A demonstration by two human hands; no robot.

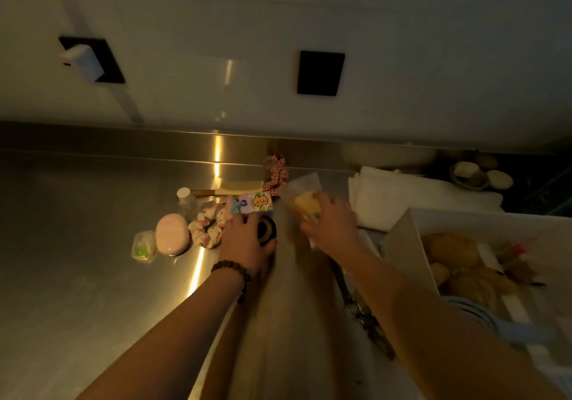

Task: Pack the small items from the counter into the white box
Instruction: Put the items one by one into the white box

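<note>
Surface: a brushed steel counter (pixel 77 245) with a raised back lip, dimly lit, one warm streak of light reflecting down its middle. Behind it a pale wall (pixel 402 28) carries two black square plates (pixel 320 73); the left one has a white plug (pixel 83 62) fitted, its cord running down toward the counter.

Count of loose items on the counter: one comb (pixel 235 187), one small white-capped bottle (pixel 185 200), one pink oval case (pixel 171 234), one small clear case with green inside (pixel 144 246), two scrunchies – a floral one (pixel 207 226) and a red checked one (pixel 275 176) – and one cartoon-printed packet (pixel 255 203). One folded white cloth (pixel 402 195) lies to the right, with some dishes (pixel 479 175) in shadow beyond it.

White box (pixel 464 223): at the right edge of the counter, flap up, already holding brown and reddish objects too dim to identify; a pale blue item (pixel 495 328) lies at its near side.

Left hand (pixel 246 241), beaded bracelet (pixel 235 272) on the wrist: fingers curled over one round black object (pixel 267 229), gripping it just right of the floral scrunchie.

Right hand (pixel 332 223): fingers closed around one clear packet with yellow contents (pixel 301 197), held above the counter between the printed packet and the cloth, left of the box
</note>
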